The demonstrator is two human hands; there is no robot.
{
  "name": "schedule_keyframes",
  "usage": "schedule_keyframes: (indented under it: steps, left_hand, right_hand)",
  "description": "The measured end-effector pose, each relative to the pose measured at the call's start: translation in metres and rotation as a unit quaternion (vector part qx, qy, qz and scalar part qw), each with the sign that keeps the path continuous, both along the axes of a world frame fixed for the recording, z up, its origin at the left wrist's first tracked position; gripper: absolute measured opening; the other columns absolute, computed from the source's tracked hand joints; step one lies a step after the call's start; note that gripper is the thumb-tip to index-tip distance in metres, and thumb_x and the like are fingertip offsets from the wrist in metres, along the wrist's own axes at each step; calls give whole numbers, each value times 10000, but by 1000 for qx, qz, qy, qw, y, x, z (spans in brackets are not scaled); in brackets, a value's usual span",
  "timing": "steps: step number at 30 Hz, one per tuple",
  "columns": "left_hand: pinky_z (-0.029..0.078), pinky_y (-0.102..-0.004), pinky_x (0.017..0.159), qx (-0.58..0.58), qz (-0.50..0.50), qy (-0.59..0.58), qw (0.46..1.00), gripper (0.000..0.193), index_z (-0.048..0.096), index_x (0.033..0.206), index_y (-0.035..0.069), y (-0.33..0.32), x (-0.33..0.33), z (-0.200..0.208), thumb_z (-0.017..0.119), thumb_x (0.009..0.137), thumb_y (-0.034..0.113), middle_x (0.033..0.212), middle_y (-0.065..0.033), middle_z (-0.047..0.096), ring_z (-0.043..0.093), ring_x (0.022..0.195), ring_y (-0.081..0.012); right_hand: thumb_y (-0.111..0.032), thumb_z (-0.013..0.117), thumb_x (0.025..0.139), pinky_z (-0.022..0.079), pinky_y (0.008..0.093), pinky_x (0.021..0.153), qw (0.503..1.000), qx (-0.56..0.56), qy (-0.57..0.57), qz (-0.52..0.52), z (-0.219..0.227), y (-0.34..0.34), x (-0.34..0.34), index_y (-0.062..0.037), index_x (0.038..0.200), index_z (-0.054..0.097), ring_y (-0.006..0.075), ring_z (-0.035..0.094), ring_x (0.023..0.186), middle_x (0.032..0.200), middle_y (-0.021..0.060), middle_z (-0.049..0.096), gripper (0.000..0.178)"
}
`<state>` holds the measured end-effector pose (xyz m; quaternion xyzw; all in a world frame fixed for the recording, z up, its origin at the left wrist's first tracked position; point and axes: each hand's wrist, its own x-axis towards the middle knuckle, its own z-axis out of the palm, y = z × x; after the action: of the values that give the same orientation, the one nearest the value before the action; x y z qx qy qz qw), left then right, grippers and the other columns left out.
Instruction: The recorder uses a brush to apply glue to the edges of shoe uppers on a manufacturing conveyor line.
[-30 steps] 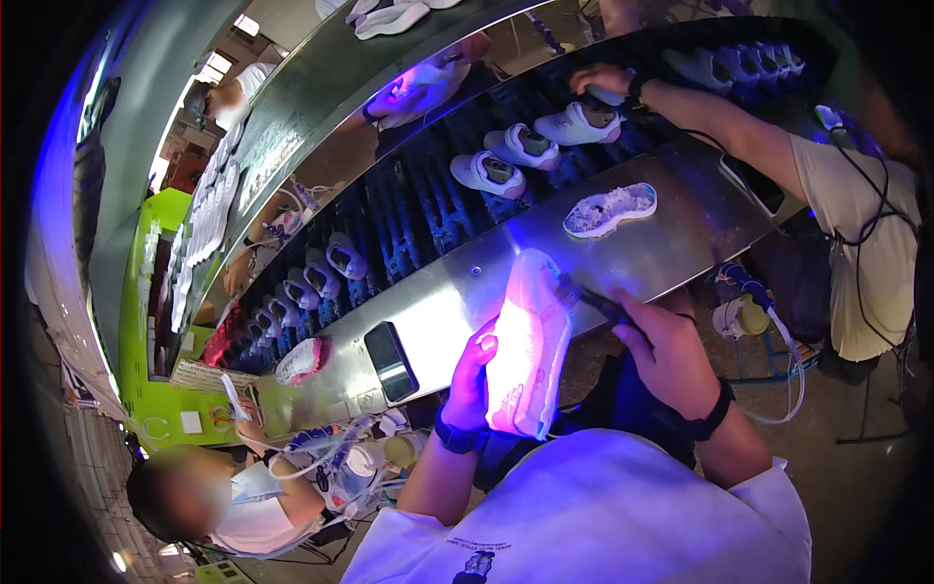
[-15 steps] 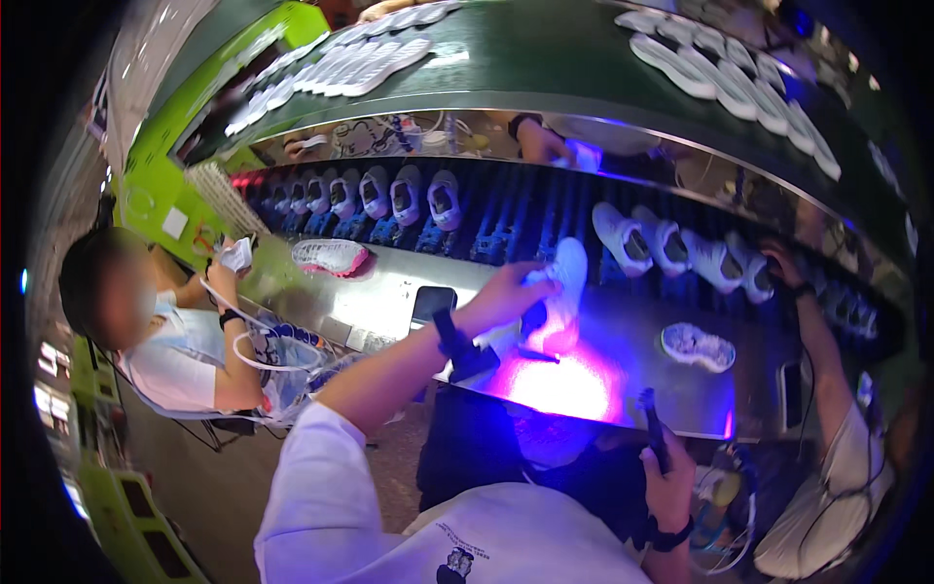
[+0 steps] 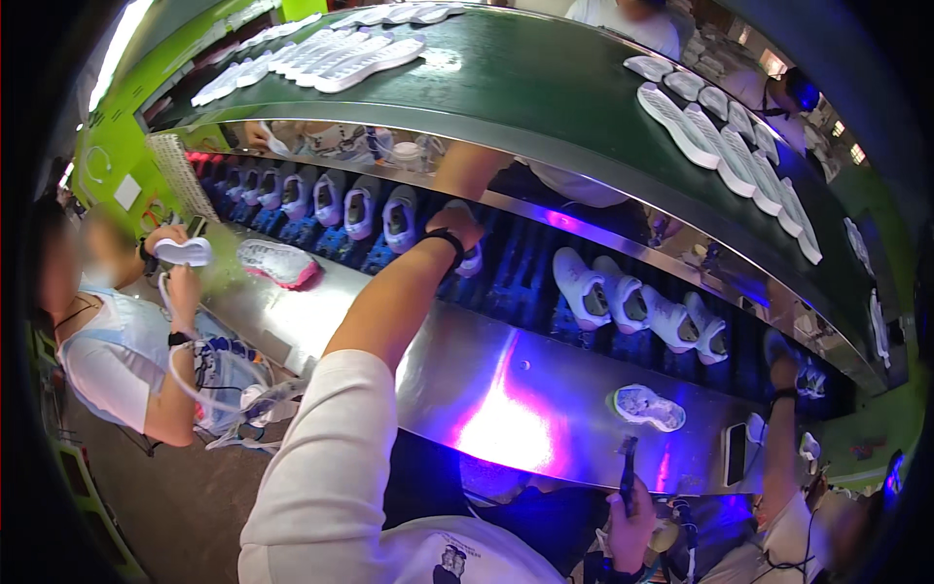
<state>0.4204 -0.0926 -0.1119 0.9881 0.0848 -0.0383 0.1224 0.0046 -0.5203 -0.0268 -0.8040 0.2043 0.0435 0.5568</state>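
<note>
A: What are the largest features, and what is hidden?

B: A green upper belt (image 3: 545, 88) carries white soles (image 3: 365, 58). Below it a dark rack (image 3: 525, 277) holds white shoes (image 3: 623, 307), its far end lost in the bent rim. A steel surface (image 3: 457, 380) glows violet, with bare room at its near edge.

A: And the hands?

B: The left hand (image 3: 457, 226) reaches to the rack, closed round a white shoe (image 3: 471, 261) that it largely covers. The right hand (image 3: 632, 506) grips a dark tool (image 3: 628, 469) just below the surface edge. A loose shoe (image 3: 649, 407) lies nearby.
</note>
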Motion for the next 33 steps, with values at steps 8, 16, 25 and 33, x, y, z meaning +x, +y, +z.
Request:
schedule_keyframes:
  steps: [8,16,25,33]
  left_hand:
    - [458,-496,1036,-13,-249,-157,956,799,517,1359,35,-141,-34,29,750,738,481,1356,-265,534,524,1267,-403]
    - [510,-497,968,-86,-247,-87,961,787,608,1192,-48,-232,-77,28,882,579,362,1286,-284,511,510,1190,-468]
    - [485,-444,1000,-111,-262,-231,930,545,639,1194,-29,-190,-54,39,745,712,202,1161,-238,633,587,1136,-381]
    - [529,-440,936,80,-342,-22,936,524,683,1125,30,-198,-47,33,806,641,187,1137,-258,633,623,1090,-376]
  right_hand:
    - [1,610,902,417,205,619,998,-22,-32,49,-14,-14,12,37,1304,563,56,538,720,875,7,639,406]
    - [4,615,898,384,211,532,999,-11,-31,9,3,-14,-5,19,1299,574,49,488,623,809,1,607,403]
    - [18,600,903,384,213,513,998,-3,-56,30,-26,-47,-12,10,1296,574,44,498,604,798,2,612,394]
    - [17,605,908,388,211,518,996,22,-87,22,-23,-56,-6,20,1293,573,47,497,607,816,5,627,387]
